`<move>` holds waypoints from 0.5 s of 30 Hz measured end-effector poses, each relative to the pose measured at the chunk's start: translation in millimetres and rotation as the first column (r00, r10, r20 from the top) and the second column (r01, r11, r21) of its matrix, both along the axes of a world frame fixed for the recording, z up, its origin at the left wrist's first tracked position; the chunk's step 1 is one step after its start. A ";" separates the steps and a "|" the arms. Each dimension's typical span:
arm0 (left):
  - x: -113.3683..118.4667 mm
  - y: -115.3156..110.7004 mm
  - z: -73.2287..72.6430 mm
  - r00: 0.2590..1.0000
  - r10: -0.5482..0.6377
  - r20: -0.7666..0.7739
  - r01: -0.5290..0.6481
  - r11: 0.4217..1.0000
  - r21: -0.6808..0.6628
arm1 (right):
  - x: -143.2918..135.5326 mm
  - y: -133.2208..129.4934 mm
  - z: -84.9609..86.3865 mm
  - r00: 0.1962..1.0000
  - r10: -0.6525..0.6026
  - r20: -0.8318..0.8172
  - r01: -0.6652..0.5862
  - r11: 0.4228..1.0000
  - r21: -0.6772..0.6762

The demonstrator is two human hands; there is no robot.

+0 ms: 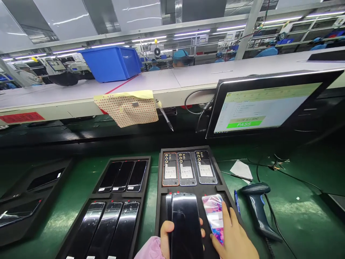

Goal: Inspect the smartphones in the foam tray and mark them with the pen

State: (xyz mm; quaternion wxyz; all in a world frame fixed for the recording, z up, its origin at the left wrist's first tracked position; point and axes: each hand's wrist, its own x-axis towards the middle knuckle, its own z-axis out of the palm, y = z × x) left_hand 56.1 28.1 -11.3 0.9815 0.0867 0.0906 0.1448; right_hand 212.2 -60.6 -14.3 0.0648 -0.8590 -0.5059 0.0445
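My left hand (167, 233) grips a smartphone (185, 226) with a dark screen, thumb at its left edge and fingertips round the right. The edge of another phone (168, 207) shows behind it; whether it is held too I cannot tell. My right hand (234, 233) has its thumb and fingers about a second smartphone (214, 216) with a lit pink and purple screen, in the lower right of a black tray (185, 190). In that tray's upper part lie three phones (185, 169) with camera rings and white battery labels showing.
Left of this tray, another black tray (147, 180) holds several dark-screened phones; more trays lie farther left. To the right are a barcode scanner (256, 201), a blue pen (237, 201) and cables. A monitor (250, 108) showing PASS stands behind, below a shelf with a blue bin (107, 63).
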 end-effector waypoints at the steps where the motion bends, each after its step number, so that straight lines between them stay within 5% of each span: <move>1: -0.3 -0.6 -3.5 1.000 0.006 0.006 -0.006 1.000 -0.001 | 0.4 -2.1 -4.8 0.999 0.037 0.038 -0.038 0.999 0.019; 4: 0.2 -3.4 -11.2 0.999 0.039 -0.014 -0.039 0.999 -0.006 | 0.7 -5.0 -11.8 0.991 0.096 0.089 -0.101 0.993 0.053; 11: 7.6 -10.0 -11.1 0.970 0.215 -0.116 -0.227 0.968 -0.104 | -1.8 16.5 8.1 0.985 0.029 0.172 -0.051 0.991 0.120; 15: 9.7 -8.6 -10.8 0.953 0.255 -0.162 -0.284 0.940 -0.191 | 1.9 19.8 3.5 0.988 -0.021 0.153 -0.008 0.983 0.185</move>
